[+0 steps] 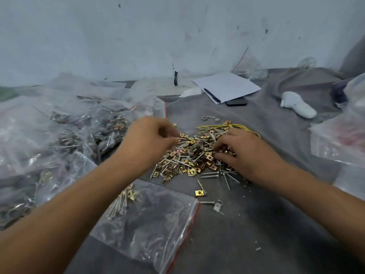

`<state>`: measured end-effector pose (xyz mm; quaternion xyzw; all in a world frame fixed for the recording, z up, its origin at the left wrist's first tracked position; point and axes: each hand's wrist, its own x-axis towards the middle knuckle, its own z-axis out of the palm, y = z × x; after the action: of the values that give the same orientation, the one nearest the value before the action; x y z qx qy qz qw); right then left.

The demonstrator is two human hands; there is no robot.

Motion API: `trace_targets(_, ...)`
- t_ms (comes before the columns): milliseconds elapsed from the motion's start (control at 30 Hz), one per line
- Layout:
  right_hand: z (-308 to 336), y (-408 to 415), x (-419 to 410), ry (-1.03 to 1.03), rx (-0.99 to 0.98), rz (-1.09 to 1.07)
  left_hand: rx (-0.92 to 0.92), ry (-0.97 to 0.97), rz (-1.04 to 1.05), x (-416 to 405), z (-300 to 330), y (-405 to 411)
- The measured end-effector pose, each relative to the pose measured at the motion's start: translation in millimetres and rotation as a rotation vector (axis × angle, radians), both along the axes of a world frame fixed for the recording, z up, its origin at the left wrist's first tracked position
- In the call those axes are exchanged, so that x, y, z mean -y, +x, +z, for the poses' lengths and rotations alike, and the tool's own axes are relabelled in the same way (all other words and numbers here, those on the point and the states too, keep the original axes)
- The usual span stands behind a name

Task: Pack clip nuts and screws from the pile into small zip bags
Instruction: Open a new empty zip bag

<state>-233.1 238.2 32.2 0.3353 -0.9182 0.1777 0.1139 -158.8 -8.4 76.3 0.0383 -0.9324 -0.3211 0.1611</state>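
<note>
A pile of brass clip nuts and silver screws [189,159] lies on the grey cloth in the middle. My left hand [150,139] hovers at the pile's left edge, fingers curled, pinching a screw by its tip. My right hand [245,153] rests on the pile's right side with fingers bent into the parts; what it holds is hidden. A clear zip bag with a red seal [158,220] lies in front, near my left forearm, with some screws and clip nuts inside. One loose clip nut [198,192] sits apart below the pile.
Many filled zip bags [59,135] are heaped at the left. More bags [339,139] lie at the right edge. White paper with a pen [227,87], a dark phone [236,102] and a white plastic object [297,104] lie at the back. Yellow wires [221,126] border the pile.
</note>
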Motion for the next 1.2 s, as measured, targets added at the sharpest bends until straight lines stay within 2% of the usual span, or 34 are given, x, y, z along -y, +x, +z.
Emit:
trace_targets(100,-2,1,3,-0.047,0.048,-0.047,0.068,0.477,-0.071,9,-1,50)
trace_targets(200,-5,4,3,-0.102,0.072,-0.081,0.019,0.710,-0.045,22,-10,85)
trace_targets(267,-8,10,2,-0.098,0.054,-0.113,-0.015,0.740,-0.001,29,-15,95)
trace_targets(333,-5,20,1,-0.092,0.055,-0.129,-0.021,0.669,0.000,33,-17,96)
trace_targets(433,13,54,2,-0.270,0.022,-0.054,-0.030,0.678,-0.066,26,-12,93)
trace_targets(500,22,88,8,-0.465,0.120,0.104,0.002,0.797,-0.133,11,-11,95)
trace_targets(600,25,135,20,-0.690,0.415,0.310,0.083,0.916,-0.267,-14,-19,102)
trace_targets(700,15,145,19,-0.744,0.450,0.276,0.117,0.961,-0.321,-29,-28,106)
trace_targets(800,10,142,15,-0.715,0.446,0.279,0.137,0.974,-0.311,-37,-30,107)
trace_targets(867,9,136,12,-0.664,0.393,0.245,0.109,0.849,-0.262,-39,-25,107)
trace_targets(900,8,131,10,-0.657,0.366,0.221,0.078,0.677,-0.213,-39,-24,109)
trace_targets(1000,6,116,-6,-0.714,0.335,0.149,-0.062,-0.275,-0.063,-41,-31,126)
trace_targets(1033,5,112,-12,-0.729,0.346,0.129,-0.075,-0.457,-0.063,-46,-35,134)
trace_targets(1100,5,110,-16,-0.719,0.365,0.097,-0.018,-0.536,-0.096,-51,-38,143)
trace_targets(1200,4,116,-13,-0.701,0.417,0.084,0.014,-0.396,-0.039,-44,-35,135)
